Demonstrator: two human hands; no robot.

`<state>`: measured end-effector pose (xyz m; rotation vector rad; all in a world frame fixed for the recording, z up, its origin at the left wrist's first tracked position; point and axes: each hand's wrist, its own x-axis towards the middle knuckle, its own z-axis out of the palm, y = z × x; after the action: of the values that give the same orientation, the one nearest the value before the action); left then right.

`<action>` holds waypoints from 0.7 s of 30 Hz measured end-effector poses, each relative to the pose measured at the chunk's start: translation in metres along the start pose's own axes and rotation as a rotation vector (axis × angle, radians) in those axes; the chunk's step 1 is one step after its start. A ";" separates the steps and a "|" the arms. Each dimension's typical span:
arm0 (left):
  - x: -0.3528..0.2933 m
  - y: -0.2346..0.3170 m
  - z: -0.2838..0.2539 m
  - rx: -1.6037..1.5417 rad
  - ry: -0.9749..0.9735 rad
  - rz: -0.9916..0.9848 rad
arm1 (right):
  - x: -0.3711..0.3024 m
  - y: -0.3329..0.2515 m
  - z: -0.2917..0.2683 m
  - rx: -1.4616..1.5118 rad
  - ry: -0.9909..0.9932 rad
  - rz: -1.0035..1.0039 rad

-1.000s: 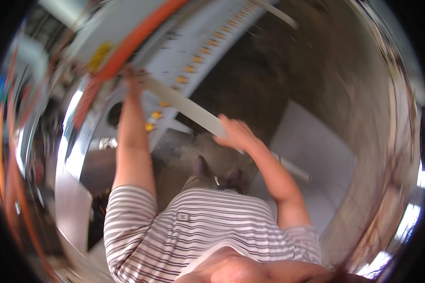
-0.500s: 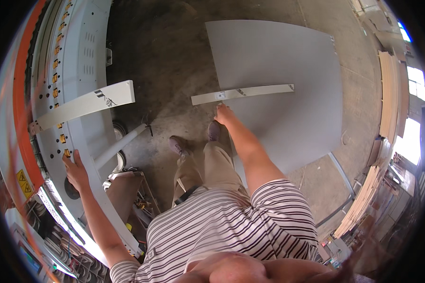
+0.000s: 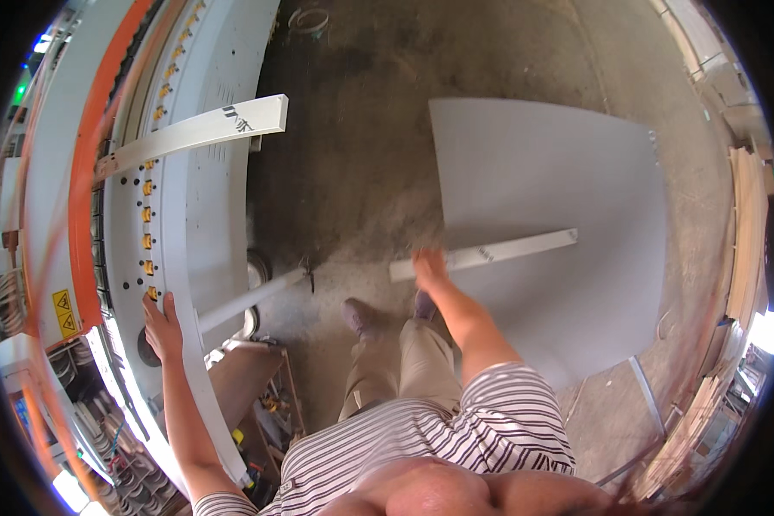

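Note:
My left hand [image 3: 163,328] rests on the grey bed of a machine [image 3: 170,258], with its thumb and fingers apart beside a yellow roller [image 3: 153,293]. My right hand [image 3: 428,268] is closed over a long white strip [image 3: 512,249] near its left end. Slight blur and the hand itself partly hide the grip. Most of the strip extends over a large grey sheet [image 3: 550,172] to my right. Another white strip [image 3: 211,127] lies across the machine's row of rollers, its near end jutting past the edge.
An orange band [image 3: 86,232] with warning labels runs along the machine. A grey tube [image 3: 254,299] sticks out from its side, above a cart [image 3: 275,400] with tools. Stacked boards [image 3: 742,232] stand at the far right. A coiled loop [image 3: 308,21] lies on the floor.
My view has shifted, so the scene sits lower and farther right. My right hand has moved from the strip's near edge to over it, and the strip has come slightly nearer across the sheet.

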<state>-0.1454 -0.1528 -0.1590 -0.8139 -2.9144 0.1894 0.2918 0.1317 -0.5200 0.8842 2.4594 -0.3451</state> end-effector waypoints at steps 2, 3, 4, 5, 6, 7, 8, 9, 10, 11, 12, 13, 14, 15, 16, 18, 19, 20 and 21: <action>0.003 0.008 -0.004 -0.021 -0.019 -0.002 | -0.047 -0.020 -0.046 0.182 0.021 -0.101; 0.004 0.003 0.002 -0.079 0.048 0.070 | -0.064 -0.030 -0.069 0.283 0.019 -0.188; 0.008 -0.007 0.009 -0.137 0.129 0.143 | -0.081 -0.043 -0.096 0.348 0.155 -0.261; 0.012 -0.017 0.017 -0.182 0.210 0.211 | -0.094 -0.057 -0.126 0.412 0.285 -0.348; 0.016 -0.023 0.025 -0.269 0.095 0.092 | -0.103 -0.071 -0.162 0.481 0.350 -0.376; 0.020 -0.018 0.020 -0.291 0.120 0.117 | -0.115 -0.085 -0.197 0.556 0.412 -0.401; 0.010 -0.019 0.015 -0.319 0.143 0.116 | -0.123 -0.102 -0.233 0.587 0.425 -0.418; 0.004 -0.011 0.006 -0.330 0.165 0.133 | -0.131 -0.115 -0.267 0.639 0.443 -0.427; -0.011 -0.004 0.006 -0.444 0.180 0.184 | -0.140 -0.131 -0.297 0.697 0.447 -0.450; -0.033 0.007 0.010 -0.557 0.201 0.229 | -0.146 -0.148 -0.324 0.778 0.471 -0.530; -0.066 0.031 0.008 -0.739 0.081 0.306 | -0.154 -0.165 -0.348 0.857 0.494 -0.600; -0.089 0.068 -0.011 -0.927 -0.043 0.566 | -0.167 -0.173 -0.370 0.943 0.534 -0.635; -0.122 0.102 -0.028 -1.394 -0.508 0.447 | -0.177 -0.185 -0.389 1.024 0.518 -0.705; -0.153 0.134 -0.059 -1.519 -0.537 0.523 | -0.185 -0.199 -0.404 1.101 0.489 -0.775; -0.166 0.139 -0.018 -1.546 -0.685 0.580 | -0.199 -0.218 -0.420 1.054 0.468 -0.796; -0.185 0.139 -0.010 -1.993 -0.481 0.330 | -0.211 -0.258 -0.432 0.889 0.352 -0.828; -0.190 0.130 -0.014 -2.157 -0.169 0.124 | -0.216 -0.280 -0.434 0.816 0.448 -0.913; -0.181 0.116 -0.032 -2.094 -0.054 0.040 | -0.209 -0.289 -0.427 0.770 0.493 -0.991; -0.175 0.108 -0.063 -2.307 -0.020 -0.024 | -0.198 -0.292 -0.415 0.739 0.535 -1.071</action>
<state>0.0670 -0.1468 -0.1257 -0.5525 -1.6625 -3.1512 0.0800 -0.0302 -0.0449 -0.2936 3.1476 -1.6211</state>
